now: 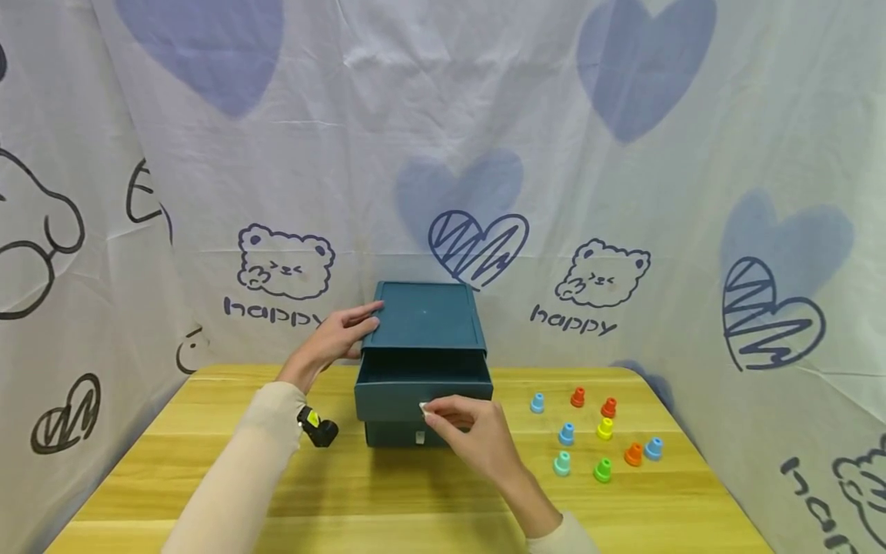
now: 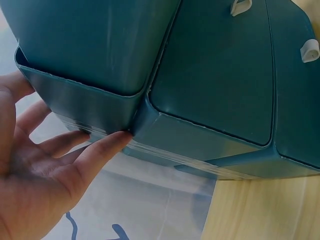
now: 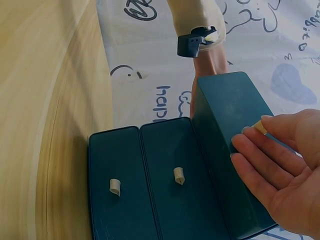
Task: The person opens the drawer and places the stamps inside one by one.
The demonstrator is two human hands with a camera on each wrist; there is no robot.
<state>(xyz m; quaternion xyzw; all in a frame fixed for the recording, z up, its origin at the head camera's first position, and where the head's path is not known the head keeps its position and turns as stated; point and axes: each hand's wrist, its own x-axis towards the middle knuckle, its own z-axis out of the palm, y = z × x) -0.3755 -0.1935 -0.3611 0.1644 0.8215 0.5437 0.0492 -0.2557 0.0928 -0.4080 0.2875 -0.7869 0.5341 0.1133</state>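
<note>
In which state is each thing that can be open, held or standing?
Top drawer: open
Middle drawer: closed
Bottom drawer: closed
Top drawer's tab: pinched by right hand
Left hand: touching the cabinet's side
Colored pegs: standing upright on the table

Left arm (image 1: pixel 235 469): cream-sleeved, slanting up and rightward from the bottom edge, left of centre, in the head view.
Left wrist (image 1: pixel 296 372): bare.
Left hand (image 1: pixel 335 336): near the middle of the head view; lower left of the left wrist view, palm showing.
Left fingers (image 2: pixel 102 152): extended, spread apart.
Right arm (image 1: pixel 559 532): cream-sleeved, entering at the bottom edge, right of centre, angled up and leftward.
Right wrist (image 1: pixel 529 496): bare.
Right hand (image 1: pixel 477 442): right edge of the right wrist view, palm side showing.
Right fingers (image 3: pixel 265 165): forefinger and thumb pinching, others side by side.
</note>
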